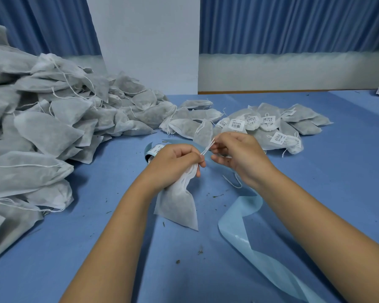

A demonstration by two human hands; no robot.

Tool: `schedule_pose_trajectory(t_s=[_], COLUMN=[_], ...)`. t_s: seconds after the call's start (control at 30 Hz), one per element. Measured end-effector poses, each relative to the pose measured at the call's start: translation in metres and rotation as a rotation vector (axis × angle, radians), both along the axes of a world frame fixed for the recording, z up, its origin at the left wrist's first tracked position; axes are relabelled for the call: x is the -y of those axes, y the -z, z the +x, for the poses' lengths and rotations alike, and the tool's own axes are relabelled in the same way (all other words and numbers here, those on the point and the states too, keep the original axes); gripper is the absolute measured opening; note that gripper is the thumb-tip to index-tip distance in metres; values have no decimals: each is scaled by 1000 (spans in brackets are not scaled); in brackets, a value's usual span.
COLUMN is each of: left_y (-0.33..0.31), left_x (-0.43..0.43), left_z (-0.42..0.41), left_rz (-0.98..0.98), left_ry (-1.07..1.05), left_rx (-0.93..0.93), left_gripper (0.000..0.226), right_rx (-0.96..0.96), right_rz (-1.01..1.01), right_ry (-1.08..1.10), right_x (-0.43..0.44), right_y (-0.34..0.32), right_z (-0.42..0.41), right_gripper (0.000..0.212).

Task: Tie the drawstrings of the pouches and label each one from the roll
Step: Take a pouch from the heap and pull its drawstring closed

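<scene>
Here's the pouch point(177, 204) of the moment, a white non-woven bag with dark filling, hanging from the left hand point(175, 162), its bottom edge down at the blue surface point(337, 182); whether it rests there I can't tell. The left hand's fingers are curled tight round the gathered neck, and the right hand point(239, 154) pinches the drawstring point(207, 147), which runs taut between the two. This looks like the tying step. To do it well, I'd say keep the neck bunched so the mouth can't reopen, hold tension on both strands while the knot forms, and seat it snug against the gather. A loose loop of string point(233, 182) under the right wrist could snag, so mind that. Round about: a big heap of untied pouches point(53, 127) sprawls along the left, cords trailing everywhere, so there's plenty left to do. Beyond the hands lies a smaller cluster of labelled pouches point(271, 125), barcode stickers showing. A pale blue backing strip point(245, 217) snakes across the surface below the right forearm, easy to drag with an elbow. The label roll point(153, 149) peeks out just behind the left hand, close by for the sticker. Dark crumbs point(200, 251) are scattered about, best kept off any sticky side.
</scene>
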State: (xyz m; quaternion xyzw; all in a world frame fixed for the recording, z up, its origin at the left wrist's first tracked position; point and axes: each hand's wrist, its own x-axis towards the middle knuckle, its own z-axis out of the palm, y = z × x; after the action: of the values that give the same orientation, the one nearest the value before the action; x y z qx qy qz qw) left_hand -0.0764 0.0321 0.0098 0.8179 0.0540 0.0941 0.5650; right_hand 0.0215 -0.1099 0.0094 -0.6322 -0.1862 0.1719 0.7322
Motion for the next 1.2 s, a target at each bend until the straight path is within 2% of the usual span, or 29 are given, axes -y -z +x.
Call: schedule_pose_trajectory(t_s=[0.1,0.27,0.33,0.43,0.57,0.7,0.93,1.07,1.2], left_y=[-1,1,1,1,3,3,3,6,8], left_x=[4,5,4,0,-5,-10,-14,-15,-20], left_z=[0,2,2,4,8,9,10,10,5], left_rz=[21,86,50,-114,-264,-320,-221,-105,-66], left_ry=[-14,-8,2,3,56,62,-51,-68,-25], left_rx=[25,78,75,32,-48,-95,-133,-50,-88], left_gripper=[24,24,24,23,22,20,19,31,33], right_rx=[-47,-292,-356,-395,-379,-318,-207,-189,-99], right_rz=[2,95,125,193,251,276,247,273,265], right_ry=[13,-46,-71,-131,-203,-257,-257,-132,-10], right_x=[-4,-4,-4,-5,-4,-5,-5,-2,4], right_y=[1,-2,-4,-6,-6,-5,-4,-13,-20], right_z=[-3,-6,-6,-7,-8,-8,-11,-9,-5], right_gripper=[28,27,23,17,18,24,37,24,23])
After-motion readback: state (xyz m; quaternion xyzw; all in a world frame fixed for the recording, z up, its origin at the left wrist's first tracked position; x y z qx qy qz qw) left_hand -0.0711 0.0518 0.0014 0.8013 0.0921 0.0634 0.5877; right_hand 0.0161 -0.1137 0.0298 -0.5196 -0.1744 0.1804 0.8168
